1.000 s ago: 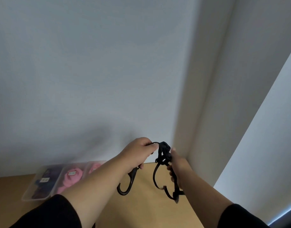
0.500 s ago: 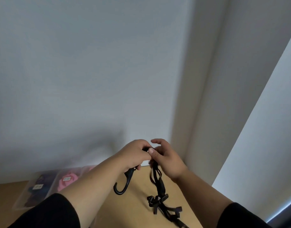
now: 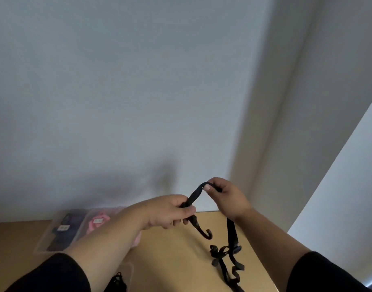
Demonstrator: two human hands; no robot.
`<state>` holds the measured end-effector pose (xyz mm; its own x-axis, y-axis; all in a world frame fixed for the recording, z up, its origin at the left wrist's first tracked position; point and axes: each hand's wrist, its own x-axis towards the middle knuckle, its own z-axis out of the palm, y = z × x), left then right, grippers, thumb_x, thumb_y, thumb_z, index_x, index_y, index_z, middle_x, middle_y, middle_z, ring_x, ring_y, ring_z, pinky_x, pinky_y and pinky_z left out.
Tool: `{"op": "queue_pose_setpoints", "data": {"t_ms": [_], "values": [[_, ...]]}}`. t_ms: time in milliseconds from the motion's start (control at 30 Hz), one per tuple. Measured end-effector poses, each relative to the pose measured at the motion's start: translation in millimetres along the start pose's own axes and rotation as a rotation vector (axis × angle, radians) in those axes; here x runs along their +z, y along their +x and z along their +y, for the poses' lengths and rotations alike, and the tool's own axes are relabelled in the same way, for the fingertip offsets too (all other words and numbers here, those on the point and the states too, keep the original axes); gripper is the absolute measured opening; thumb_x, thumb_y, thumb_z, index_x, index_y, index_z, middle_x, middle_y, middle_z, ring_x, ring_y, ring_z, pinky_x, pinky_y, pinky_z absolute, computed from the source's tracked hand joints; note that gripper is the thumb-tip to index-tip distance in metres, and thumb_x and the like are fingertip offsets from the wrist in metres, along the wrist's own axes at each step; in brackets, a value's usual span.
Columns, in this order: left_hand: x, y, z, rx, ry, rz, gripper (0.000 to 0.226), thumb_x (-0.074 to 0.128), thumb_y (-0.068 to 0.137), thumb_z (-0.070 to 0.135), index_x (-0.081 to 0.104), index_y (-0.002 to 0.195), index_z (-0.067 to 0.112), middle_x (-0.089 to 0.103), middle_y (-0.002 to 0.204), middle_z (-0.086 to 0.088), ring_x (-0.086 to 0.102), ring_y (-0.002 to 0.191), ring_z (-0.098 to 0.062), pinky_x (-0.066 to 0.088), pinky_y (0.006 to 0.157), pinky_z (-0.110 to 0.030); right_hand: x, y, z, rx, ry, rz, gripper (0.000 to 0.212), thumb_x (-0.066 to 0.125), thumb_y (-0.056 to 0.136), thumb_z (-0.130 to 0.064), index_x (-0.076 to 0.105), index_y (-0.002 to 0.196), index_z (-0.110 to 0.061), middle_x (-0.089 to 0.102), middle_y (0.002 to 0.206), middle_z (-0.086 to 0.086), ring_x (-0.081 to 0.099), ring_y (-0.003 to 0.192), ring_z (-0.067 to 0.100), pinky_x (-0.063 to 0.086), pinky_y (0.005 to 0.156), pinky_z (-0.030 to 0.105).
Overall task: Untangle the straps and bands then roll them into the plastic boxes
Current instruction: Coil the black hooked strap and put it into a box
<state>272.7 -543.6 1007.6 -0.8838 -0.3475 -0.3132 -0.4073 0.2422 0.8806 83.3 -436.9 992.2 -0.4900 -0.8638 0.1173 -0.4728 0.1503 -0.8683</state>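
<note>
Farthest left of the fingers, a clear plastic box lies on the wooden counter, with dark bands in one compartment and a pink band in the next. A second clear box sits nearer, below the left forearm. The left hand has its fingers curled around a black strap, and a black hook hangs just below them. The strap arches up to the right hand, pinched between thumb and fingers. Below the right hand, the strap drops to a tangled bunch lying on the counter.
</note>
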Motion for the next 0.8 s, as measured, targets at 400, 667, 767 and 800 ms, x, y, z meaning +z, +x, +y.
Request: {"op": "queue_pose_setpoints", "data": {"t_ms": [400,667,767,800], "values": [[7.7,-7.1,2.1,0.17,-0.595,0.182,0.007,0.063,0.092,0.0,0.066,0.099,-0.001,0.069,0.091,-0.015,0.068,0.07,-0.028,0.058,0.065,-0.035,25.5,-12.2,-6.5,0.075,0.213,-0.149,0.021,0.06,0.097,-0.033,0.071,0.084,-0.02,0.06,0.062,-0.011,0.046,0.052,0.001,0.035,0.055,0.017],[-2.5,-11.4,0.5,0.185,-0.006,0.351,0.085,0.085,0.076,0.02,0.037,0.136,0.057,0.049,0.126,0.011,0.062,0.082,-0.014,0.054,0.07,-0.026,36.3,-17.4,-0.5,0.039,0.192,-0.264,0.023,0.057,0.074,-0.034,0.07,0.081,-0.016,0.043,0.067,0.005,0.033,0.065,0.02,0.028,0.061,0.031],[-10.0,-14.9,1.8,0.277,0.064,0.264,0.048,0.082,0.078,0.017,0.065,0.112,0.045,0.057,0.122,0.011,0.065,0.095,-0.013,0.057,0.084,-0.038,34.6,-19.4,-0.9,0.056,0.181,-0.318,0.019,0.061,0.073,-0.04,0.065,0.068,-0.023,0.037,0.062,-0.001,0.029,0.062,0.018,0.025,0.059,0.031],[-10.7,-16.3,2.0,0.266,0.047,0.248,0.036,0.081,0.078,0.015,0.068,0.103,0.037,0.064,0.112,0.003,0.068,0.086,-0.016,0.058,0.084,-0.045,33.9,-20.4,-1.7,0.065,0.183,-0.333,0.02,0.063,0.071,-0.043,0.063,0.065,-0.024,0.035,0.06,-0.003,0.028,0.06,0.016,0.024,0.057,0.031]]}}
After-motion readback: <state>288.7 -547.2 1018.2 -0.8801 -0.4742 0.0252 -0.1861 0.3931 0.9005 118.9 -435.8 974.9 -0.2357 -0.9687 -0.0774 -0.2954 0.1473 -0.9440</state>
